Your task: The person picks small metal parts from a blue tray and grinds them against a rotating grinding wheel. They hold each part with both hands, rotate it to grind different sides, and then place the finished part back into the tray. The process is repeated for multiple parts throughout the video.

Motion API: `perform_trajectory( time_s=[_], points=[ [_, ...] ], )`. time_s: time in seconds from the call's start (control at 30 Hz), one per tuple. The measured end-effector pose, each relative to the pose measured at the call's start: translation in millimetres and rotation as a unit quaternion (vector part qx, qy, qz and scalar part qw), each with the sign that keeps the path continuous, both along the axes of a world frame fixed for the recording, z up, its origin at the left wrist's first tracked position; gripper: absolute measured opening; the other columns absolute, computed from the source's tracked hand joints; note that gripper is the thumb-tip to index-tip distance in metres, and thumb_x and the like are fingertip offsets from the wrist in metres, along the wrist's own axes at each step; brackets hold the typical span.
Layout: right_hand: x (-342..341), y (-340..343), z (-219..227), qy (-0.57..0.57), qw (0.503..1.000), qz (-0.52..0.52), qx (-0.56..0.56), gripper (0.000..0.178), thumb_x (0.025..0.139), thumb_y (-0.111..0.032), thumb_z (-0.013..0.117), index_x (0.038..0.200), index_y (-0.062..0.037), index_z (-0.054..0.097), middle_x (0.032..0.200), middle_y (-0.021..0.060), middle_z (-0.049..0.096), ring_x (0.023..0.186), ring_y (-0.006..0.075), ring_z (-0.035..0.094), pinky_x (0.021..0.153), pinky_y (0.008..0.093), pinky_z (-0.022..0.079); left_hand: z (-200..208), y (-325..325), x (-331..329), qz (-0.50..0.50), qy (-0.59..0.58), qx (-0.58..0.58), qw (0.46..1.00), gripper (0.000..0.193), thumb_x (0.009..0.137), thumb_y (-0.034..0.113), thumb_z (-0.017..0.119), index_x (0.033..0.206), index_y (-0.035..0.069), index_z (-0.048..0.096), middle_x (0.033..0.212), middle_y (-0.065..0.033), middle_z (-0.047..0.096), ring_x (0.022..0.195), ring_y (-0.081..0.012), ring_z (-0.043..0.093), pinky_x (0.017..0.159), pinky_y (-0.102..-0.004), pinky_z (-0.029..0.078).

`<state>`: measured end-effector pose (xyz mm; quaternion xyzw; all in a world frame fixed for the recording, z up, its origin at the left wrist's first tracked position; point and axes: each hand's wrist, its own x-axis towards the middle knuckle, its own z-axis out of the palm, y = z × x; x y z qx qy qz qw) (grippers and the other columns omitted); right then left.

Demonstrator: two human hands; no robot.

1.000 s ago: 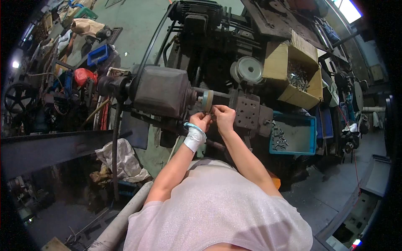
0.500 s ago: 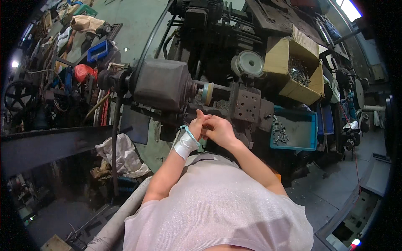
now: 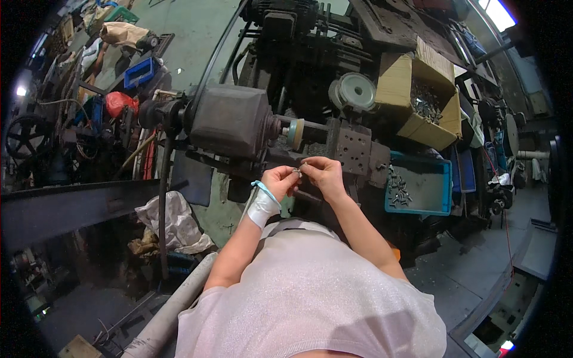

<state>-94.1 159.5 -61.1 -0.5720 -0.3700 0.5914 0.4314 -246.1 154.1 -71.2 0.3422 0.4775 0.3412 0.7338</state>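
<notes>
In front of the lathe-like machine, my left hand [image 3: 280, 181] and my right hand [image 3: 326, 177] meet fingertip to fingertip. A small metal piece [image 3: 296, 171] shows between the fingers of my left hand; its exact kind is too small to tell. My right thumb and fingers are pinched close by it, and what they hold is mostly hidden. Just beyond the hands, a pale yellow and teal wheel [image 3: 295, 133] sits on the machine's spindle. To its right is a dark block with several holes [image 3: 353, 151].
A dark headstock housing [image 3: 230, 122] stands at the left. On the right, a teal tray [image 3: 427, 188] holds metal parts [image 3: 398, 190]. Behind it is an open cardboard box [image 3: 397, 80] full of small metal pieces. A round metal wheel [image 3: 357, 90] stands beside the box.
My hands have drawn slightly apart from their overlapping hold. The right hand moved a little right and up, and the small metal piece now shows between the fingertips.
</notes>
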Motion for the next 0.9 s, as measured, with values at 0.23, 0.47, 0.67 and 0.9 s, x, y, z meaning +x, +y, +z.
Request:
perform_trajectory(
  time_s=[0.23, 0.47, 0.67, 0.9],
  points=[
    [-4, 12, -10, -0.103, 0.994, -0.033, 0.018, 0.018, 0.071, -0.009, 0.064, 0.082, 0.0049, 0.063, 0.065, 0.0069, 0.061, 0.051, 0.0091, 0.053, 0.046, 0.0228, 0.042, -10, 10, 12, 0.003, 0.073, 0.06, 0.996, 0.015, 0.081, 0.014, 0.057, 0.078, 0.0, 0.06, 0.063, -0.0012, 0.058, 0.05, -0.0061, 0.052, 0.044, -0.0192, 0.039],
    [-8, 36, -28, -0.111, 0.991, -0.075, 0.004, 0.014, 0.073, -0.006, 0.062, 0.079, 0.0063, 0.062, 0.063, 0.0059, 0.059, 0.05, 0.0081, 0.05, 0.045, 0.0214, 0.04, -18, 32, 19, 0.013, 0.09, 0.022, 0.996, 0.016, 0.081, 0.014, 0.056, 0.072, 0.0, 0.058, 0.061, -0.0024, 0.058, 0.046, -0.008, 0.052, 0.039, -0.0202, 0.037],
    [-12, 45, -36, -0.115, 0.988, -0.099, -0.009, 0.014, 0.073, -0.007, 0.062, 0.078, 0.0062, 0.063, 0.064, 0.0074, 0.061, 0.052, 0.0092, 0.052, 0.048, 0.0247, 0.041, -28, 38, 23, 0.064, 0.041, -0.027, 0.997, 0.018, 0.08, 0.013, 0.057, 0.067, 0.0, 0.054, 0.061, -0.0049, 0.058, 0.046, -0.0097, 0.052, 0.039, -0.021, 0.037],
    [-14, 46, -43, -0.123, 0.985, -0.123, 0.006, 0.013, 0.072, -0.006, 0.063, 0.077, 0.0057, 0.063, 0.065, 0.0082, 0.062, 0.057, 0.0091, 0.053, 0.053, 0.026, 0.042, -23, 40, 27, 0.08, 0.048, -0.026, 0.995, 0.017, 0.079, 0.012, 0.058, 0.068, 0.0, 0.055, 0.061, -0.0049, 0.057, 0.046, -0.0102, 0.051, 0.039, -0.0224, 0.037]
  ],
)
